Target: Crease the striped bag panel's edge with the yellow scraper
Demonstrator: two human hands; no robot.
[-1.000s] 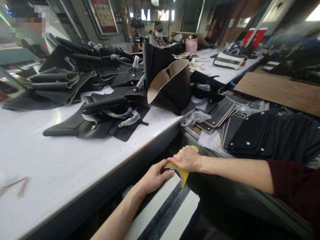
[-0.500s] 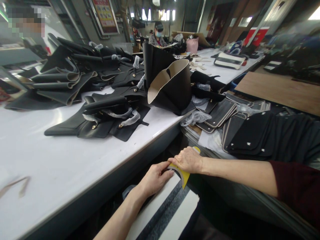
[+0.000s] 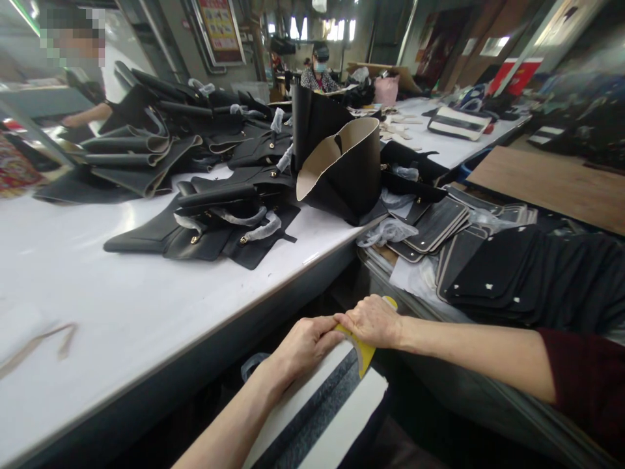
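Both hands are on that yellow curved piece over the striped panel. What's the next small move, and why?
Probably slide the yellow piece along the striped panel edge while pressing. The left hand pinches its near end and the right hand covers its top, so it is held but not clearly flush against the panel.

Leather-goods workshop, long white worktable (image 3: pixel 122 306), heaps of black bag panels (image 3: pixel 205 221), stacked cut pieces (image 3: pixel 488 267)

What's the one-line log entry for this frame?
left hand: on striped panel | right hand: grip on yellow piece | hands: touching, below white table edge
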